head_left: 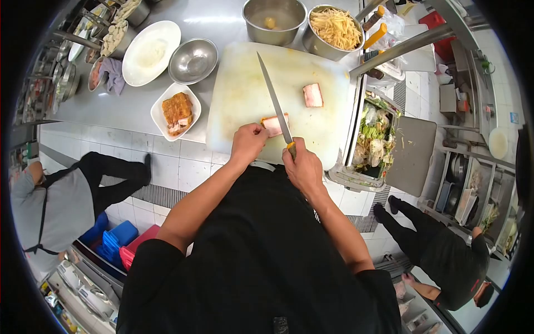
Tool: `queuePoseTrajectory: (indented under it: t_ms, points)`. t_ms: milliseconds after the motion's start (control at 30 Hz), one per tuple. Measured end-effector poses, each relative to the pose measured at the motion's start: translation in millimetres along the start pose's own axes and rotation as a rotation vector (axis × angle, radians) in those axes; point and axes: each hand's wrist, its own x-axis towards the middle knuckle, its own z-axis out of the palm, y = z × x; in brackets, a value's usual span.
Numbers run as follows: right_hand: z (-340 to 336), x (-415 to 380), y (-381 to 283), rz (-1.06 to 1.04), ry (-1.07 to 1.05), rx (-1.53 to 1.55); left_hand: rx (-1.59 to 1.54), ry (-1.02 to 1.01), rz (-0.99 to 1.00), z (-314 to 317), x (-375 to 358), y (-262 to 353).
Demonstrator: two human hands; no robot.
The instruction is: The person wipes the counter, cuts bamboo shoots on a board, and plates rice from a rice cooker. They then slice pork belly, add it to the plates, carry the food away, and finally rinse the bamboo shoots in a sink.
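On the pale cutting board [239,83] lies a piece of pork belly [272,126], with a long knife [271,89] across its right part. My right hand [303,167] is closed round the knife's handle. Beside the left end of that piece is my left hand [248,145], its fingers bent together; whether they pinch a bit of the meat is hidden. A second pork block [313,95] sits farther right on the board. A white square bowl [157,118] to the left holds browned pork [177,111].
Behind the board stand a metal pot [275,33] and a bowl of pale strips [335,29]. A white plate [151,53] and a small metal bowl [193,61] are at left. A scrap bin [371,139] adjoins the board. Two people stand at either side.
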Motion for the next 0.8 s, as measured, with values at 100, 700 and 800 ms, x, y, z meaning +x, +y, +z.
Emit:
queuePoseTrajectory:
  t_ms: [100,700,800]
  points:
    - [-5.9,-0.8,-15.4,-0.097,0.092,0.041,-0.034,-0.004,-0.008,-1.7,-0.5,-1.4]
    - [25.2,18.9,-3.9,-0.086,-0.065,-0.155,0.077,0.077,0.098,0.9,4.4,-10.0]
    - [-4.2,10.9,-24.2,-0.125,0.035,-0.054,0.105,0.083,0.143,-0.1,4.1,-9.2]
